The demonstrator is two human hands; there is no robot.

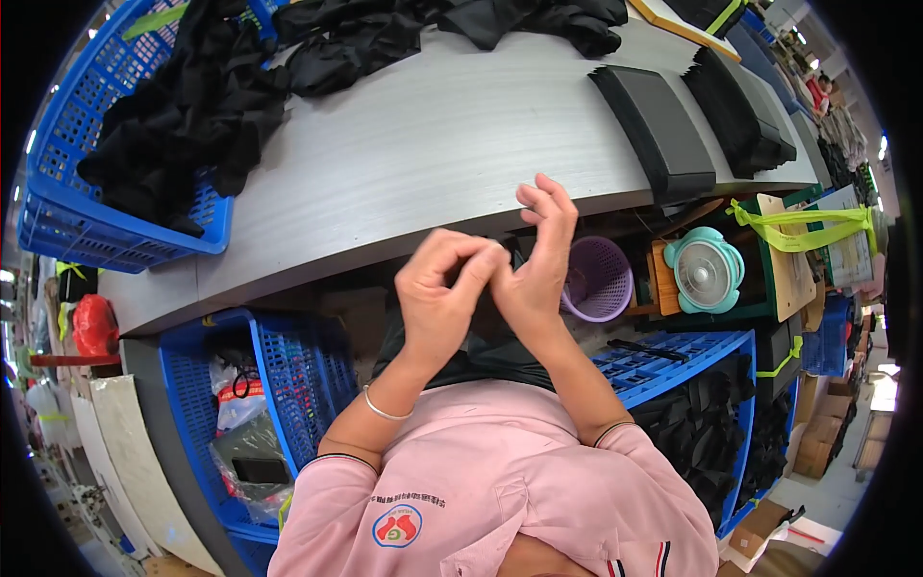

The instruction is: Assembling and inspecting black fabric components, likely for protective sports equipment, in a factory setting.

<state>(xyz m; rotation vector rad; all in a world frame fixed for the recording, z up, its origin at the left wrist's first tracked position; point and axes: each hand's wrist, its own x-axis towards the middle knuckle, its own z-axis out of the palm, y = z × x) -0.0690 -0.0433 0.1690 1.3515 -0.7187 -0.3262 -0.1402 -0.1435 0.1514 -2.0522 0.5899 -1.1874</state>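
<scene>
My left hand [437,284] and my right hand [541,252] meet in front of my body, just off the near edge of the grey table [413,144]. Thumb and forefinger of the left hand are pinched together and touch the right hand at its thumb. On the right hand the outer fingers are raised and loosely bent, while its thumb side is drawn in. A small dark patch shows between the hands; whether it is a held piece or background I cannot make out.
Black fabric pieces [207,106] spill from a blue basket [87,216] at the far left. Two stacks of black folded pieces [659,125] lie at the right. Below the table edge are a purple bin [598,279], a teal fan [707,269] and blue crates [298,385].
</scene>
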